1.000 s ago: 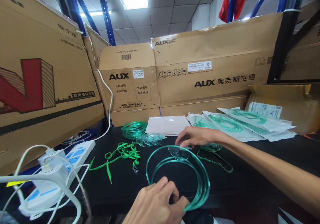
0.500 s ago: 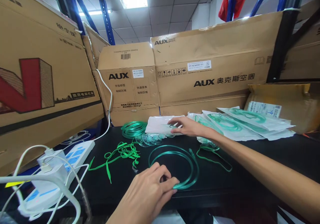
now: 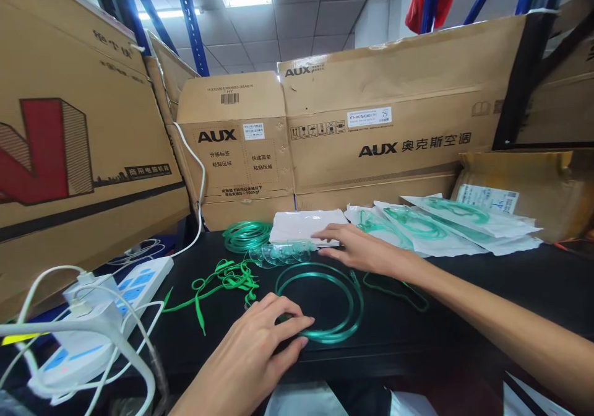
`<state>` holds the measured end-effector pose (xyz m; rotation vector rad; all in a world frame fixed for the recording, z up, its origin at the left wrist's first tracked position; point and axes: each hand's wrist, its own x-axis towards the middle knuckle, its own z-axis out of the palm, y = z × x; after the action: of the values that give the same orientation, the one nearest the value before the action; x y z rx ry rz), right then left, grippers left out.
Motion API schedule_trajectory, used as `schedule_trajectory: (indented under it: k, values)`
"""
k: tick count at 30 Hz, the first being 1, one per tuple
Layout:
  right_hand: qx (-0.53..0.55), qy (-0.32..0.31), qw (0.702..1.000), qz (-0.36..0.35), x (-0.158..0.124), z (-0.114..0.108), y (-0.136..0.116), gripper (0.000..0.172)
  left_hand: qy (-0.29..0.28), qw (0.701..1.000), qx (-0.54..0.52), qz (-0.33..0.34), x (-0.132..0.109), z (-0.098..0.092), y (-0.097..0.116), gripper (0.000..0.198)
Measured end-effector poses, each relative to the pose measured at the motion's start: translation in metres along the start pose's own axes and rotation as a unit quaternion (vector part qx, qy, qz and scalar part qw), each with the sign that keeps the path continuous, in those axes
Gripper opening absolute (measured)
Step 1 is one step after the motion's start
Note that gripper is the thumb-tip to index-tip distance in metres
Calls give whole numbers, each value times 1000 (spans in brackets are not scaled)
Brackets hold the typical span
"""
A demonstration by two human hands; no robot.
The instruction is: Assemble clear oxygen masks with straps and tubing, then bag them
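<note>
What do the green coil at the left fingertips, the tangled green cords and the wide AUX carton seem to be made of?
Green coil: probably flexible plastic, glossy and translucent; smooth rings with bright highlights.
Tangled green cords: perhaps elastic or woven fabric, matte-looking; they lie in limp loops.
Wide AUX carton: apparently cardboard, dull brown, with printing and creases.
</note>
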<state>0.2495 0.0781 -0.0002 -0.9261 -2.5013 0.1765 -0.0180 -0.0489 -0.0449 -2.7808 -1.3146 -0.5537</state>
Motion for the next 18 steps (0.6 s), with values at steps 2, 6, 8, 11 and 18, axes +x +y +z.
schedule_trajectory:
  k: [2, 6, 8, 11, 18]
  values:
    - [-10, -14, 1000, 7, -31, -9, -4, 34, 16, 1000, -8, 11, -1, 1, 0, 29]
    - [-33, -44, 998, 29, -81, -13, -7, 27, 26, 999, -35, 32, -1, 5, 6, 35]
    - [-44, -58, 997, 41, -90, -8, -7, 28, 38, 998, -48, 29, -2, 5, 10, 33]
    - [-30, -49, 997, 54, -86, 2, -7, 29, 53, 997, -60, 7, -2, 3, 14, 19]
    - [-7, -21, 997, 80, -76, 22, -12, 35, 35, 995, -82, -45, 7, 3, 0, 20]
